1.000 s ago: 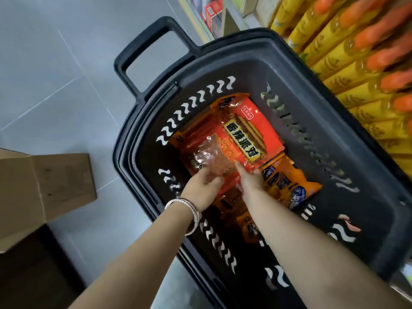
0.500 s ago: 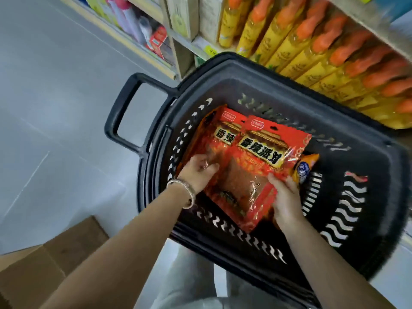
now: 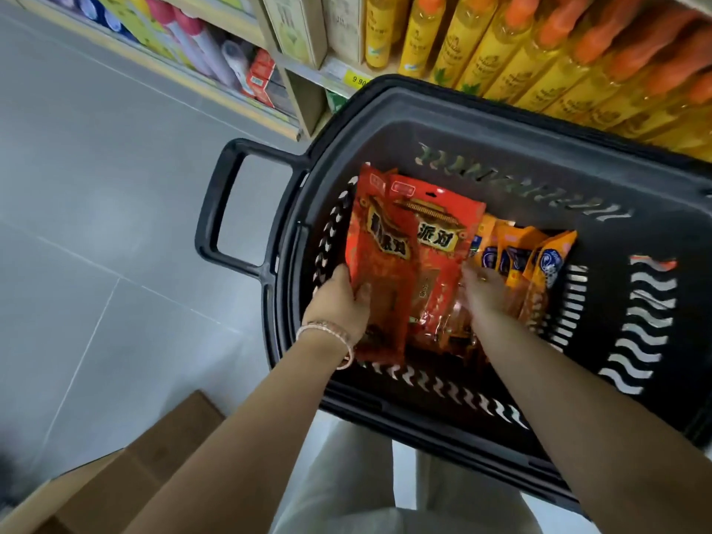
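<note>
A black shopping basket (image 3: 443, 109) stands on the floor with its handle (image 3: 215, 210) to the left. Two red snack packs stand upright, overlapping, at its left end. My left hand (image 3: 339, 302) grips the lower edge of the left red pack (image 3: 379, 271), thumb on its front. The second red pack (image 3: 435, 264) leans right behind it. My right hand (image 3: 485, 294), blurred and with fingers spread, lies between that pack and several orange snack packs (image 3: 520, 256) in the basket's middle.
Yellow oil bottles with orange caps (image 3: 539, 52) fill the shelf right behind the basket. Boxes (image 3: 296, 25) and colourful goods (image 3: 200, 44) sit on lower shelves at the back left. A cardboard box (image 3: 127, 475) lies at the bottom left on the grey tiled floor (image 3: 96, 225).
The red packs went from lying flat to standing upright at the basket's left end. My right hand let go of the right pack and moved right toward the orange packs.
</note>
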`<state>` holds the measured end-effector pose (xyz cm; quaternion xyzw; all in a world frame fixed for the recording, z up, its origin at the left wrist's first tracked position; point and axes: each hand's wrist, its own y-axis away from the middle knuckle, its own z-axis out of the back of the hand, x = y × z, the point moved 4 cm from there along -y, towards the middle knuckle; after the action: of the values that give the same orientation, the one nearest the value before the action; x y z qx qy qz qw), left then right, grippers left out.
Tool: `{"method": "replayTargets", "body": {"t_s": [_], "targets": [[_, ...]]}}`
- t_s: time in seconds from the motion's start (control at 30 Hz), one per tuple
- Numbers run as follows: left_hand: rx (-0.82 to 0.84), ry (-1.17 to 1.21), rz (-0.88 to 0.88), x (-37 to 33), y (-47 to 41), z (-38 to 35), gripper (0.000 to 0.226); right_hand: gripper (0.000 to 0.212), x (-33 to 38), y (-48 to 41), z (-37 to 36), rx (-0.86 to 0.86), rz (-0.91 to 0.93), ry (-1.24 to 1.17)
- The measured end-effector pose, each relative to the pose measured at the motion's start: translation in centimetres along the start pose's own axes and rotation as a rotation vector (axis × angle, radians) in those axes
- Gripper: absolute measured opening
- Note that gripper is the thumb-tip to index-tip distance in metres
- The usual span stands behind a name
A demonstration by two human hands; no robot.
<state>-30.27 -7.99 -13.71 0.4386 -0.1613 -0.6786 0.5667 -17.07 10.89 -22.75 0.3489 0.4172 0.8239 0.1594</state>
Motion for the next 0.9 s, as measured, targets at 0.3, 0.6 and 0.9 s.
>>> {"method": "replayTargets", "body": {"t_s": [0.3,0.6,0.9], "targets": [[-0.016,0.141,0.026,1.5,-1.2,-1.6,0.008,0.025,-1.5,-2.6,-1.9,-0.063,0.105,0.106],[-0.045,0.294,0.127,1.0,-0.1,-1.4,0.015,0.007,-2.2,2.4,4.6,-0.08,0.237,-0.006],[-0.339,0.363,-0.124,-6.2,9.8,-0.5,0.041,0.029,1.1,11.3,16.1,-0.018,0.813,0.106]]}}
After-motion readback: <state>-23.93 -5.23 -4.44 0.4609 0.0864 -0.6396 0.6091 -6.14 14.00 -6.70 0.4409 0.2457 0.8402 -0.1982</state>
